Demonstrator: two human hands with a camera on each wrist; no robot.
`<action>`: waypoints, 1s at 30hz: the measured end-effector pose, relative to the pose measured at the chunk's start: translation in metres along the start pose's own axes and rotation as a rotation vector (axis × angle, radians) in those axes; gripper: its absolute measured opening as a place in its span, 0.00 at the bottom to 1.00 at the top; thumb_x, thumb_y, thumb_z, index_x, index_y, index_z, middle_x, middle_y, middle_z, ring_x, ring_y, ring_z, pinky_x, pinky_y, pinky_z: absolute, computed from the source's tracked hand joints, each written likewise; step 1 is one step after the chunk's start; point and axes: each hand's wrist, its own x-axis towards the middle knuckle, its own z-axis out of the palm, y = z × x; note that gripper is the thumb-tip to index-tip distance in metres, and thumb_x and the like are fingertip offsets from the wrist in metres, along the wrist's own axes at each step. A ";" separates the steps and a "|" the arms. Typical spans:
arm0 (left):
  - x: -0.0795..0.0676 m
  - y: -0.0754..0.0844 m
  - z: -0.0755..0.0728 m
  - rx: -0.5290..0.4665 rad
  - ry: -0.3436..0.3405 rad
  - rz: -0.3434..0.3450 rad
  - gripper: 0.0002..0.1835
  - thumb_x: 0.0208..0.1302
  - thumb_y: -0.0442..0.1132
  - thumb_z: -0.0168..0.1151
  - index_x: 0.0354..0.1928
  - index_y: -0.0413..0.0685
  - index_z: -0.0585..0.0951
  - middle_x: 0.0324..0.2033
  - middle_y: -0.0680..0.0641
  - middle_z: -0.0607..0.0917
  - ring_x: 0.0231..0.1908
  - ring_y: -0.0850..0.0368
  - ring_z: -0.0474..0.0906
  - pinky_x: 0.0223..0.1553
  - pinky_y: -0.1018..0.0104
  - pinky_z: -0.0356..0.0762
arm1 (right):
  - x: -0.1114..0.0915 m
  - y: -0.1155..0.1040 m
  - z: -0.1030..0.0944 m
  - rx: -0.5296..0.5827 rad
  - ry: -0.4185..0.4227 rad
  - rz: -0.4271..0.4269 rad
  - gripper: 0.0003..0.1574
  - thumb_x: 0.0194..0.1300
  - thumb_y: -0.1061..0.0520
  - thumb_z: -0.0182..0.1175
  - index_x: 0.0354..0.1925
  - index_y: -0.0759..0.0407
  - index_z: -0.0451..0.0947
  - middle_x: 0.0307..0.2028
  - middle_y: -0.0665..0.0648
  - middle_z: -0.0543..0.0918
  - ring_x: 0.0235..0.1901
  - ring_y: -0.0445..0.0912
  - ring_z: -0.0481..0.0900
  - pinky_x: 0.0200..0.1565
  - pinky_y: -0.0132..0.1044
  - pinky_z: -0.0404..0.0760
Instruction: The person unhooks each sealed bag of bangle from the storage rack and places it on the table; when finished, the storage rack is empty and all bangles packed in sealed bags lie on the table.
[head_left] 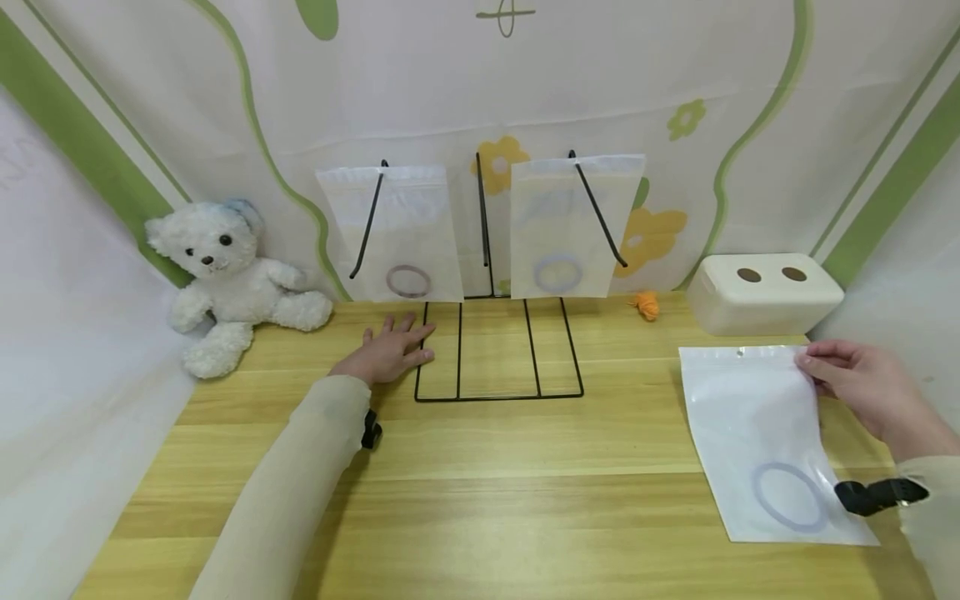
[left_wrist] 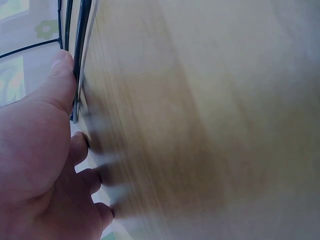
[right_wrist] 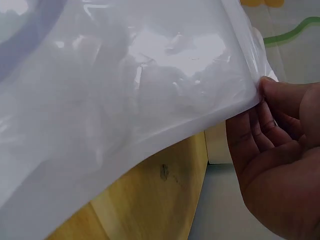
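Observation:
Near the table's right side my right hand (head_left: 862, 379) pinches the top right corner of a white zip bag (head_left: 757, 425) between thumb and fingers. A pale purple ring (head_left: 789, 497) shows through the bag's lower part, and a small hole sits at its top edge. The right wrist view shows the bag's corner gripped by the thumb and fingertips (right_wrist: 265, 82). My left hand (head_left: 386, 350) lies with fingers spread at the left side of a black wire rack (head_left: 498, 398). In the left wrist view the thumb (left_wrist: 62, 75) is against the rack's wire.
Two similar bags, one with a brownish ring (head_left: 408, 282), one with a pale ring (head_left: 558, 273), hang on the rack's outer hooks; the middle hook (head_left: 483, 208) is bare. A white teddy bear (head_left: 232, 275), an orange item (head_left: 646, 305) and a cream box (head_left: 765, 296) stand behind.

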 end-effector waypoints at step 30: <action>0.000 0.003 -0.001 0.002 -0.014 -0.016 0.37 0.86 0.60 0.48 0.88 0.59 0.54 0.87 0.35 0.41 0.85 0.25 0.28 0.76 0.16 0.27 | 0.011 0.020 0.006 -0.523 0.000 -0.038 0.23 0.81 0.55 0.62 0.57 0.76 0.80 0.45 0.74 0.88 0.37 0.52 0.83 0.31 0.31 0.77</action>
